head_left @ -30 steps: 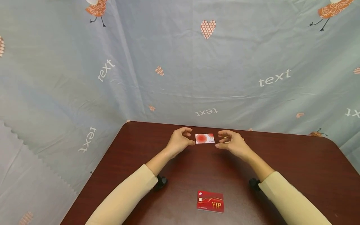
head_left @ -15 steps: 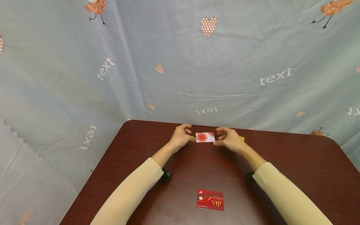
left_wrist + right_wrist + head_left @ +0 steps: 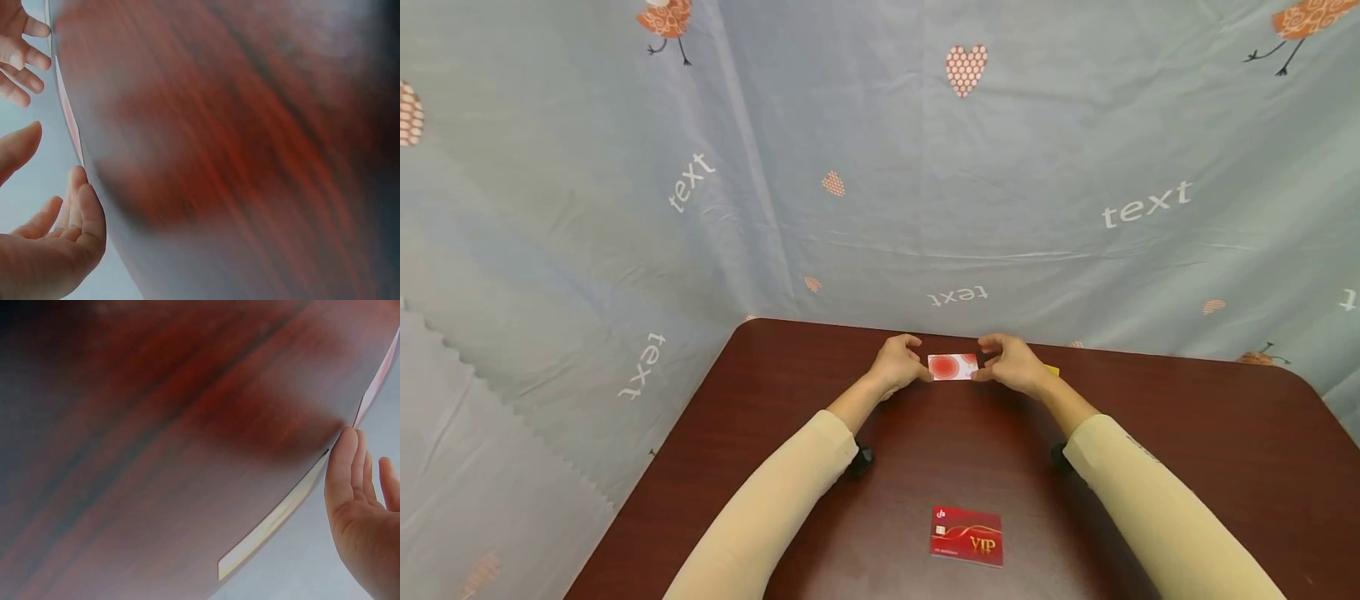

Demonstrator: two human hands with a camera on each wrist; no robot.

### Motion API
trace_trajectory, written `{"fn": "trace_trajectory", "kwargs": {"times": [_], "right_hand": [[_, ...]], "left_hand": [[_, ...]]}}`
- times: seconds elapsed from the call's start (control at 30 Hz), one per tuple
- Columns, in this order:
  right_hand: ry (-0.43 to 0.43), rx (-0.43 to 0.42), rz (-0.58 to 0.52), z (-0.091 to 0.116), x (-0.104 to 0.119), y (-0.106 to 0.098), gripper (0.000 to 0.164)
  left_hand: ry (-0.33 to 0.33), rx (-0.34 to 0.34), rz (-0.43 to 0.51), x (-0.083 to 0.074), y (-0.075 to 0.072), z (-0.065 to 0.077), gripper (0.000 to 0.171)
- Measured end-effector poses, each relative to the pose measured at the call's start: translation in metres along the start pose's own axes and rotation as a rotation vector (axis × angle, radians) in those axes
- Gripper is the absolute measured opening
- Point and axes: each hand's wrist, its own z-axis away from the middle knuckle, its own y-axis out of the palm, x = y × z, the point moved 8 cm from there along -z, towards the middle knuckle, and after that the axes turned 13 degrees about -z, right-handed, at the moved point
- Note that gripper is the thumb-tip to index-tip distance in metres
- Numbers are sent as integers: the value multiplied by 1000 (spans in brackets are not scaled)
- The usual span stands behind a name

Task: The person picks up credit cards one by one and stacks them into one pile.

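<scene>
A white card with a red circle pattern (image 3: 952, 367) lies at the far side of the dark wooden table, between the two hands. My left hand (image 3: 897, 367) is at its left end, thumb tip at the lower left corner. At the opposite end, my right hand (image 3: 1013, 365) has its thumb tip by the lower right corner. Thumb and fingers are spread apart on both hands. In the left wrist view, extended fingertips (image 3: 80, 174) meet the card's edge (image 3: 70, 115). The right wrist view likewise shows fingertips (image 3: 350, 434) at the card's end (image 3: 375, 387).
Nearer the person lies a red VIP card (image 3: 967, 536). A yellow card (image 3: 1052, 369) is partly hidden behind the right hand; its pale edge (image 3: 275, 519) appears in the right wrist view. Behind the table (image 3: 955, 450) hangs a patterned grey-blue curtain (image 3: 880, 167).
Both hands have moved inward, and their thumbs now reach the white-and-red card's lower corners. The right hand has shifted left, leaving part of the yellow card in sight. The VIP card stays put.
</scene>
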Motion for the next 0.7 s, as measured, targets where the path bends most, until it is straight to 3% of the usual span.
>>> {"fn": "trace_trajectory", "kwargs": {"times": [0.2, 0.7], "right_hand": [[25, 31, 4, -7, -1, 3, 73], [-7, 24, 123, -16, -1, 4, 66]], "left_hand": [[-14, 12, -11, 2, 5, -6, 74], [-23, -9, -274, 0, 7, -17, 65]]}}
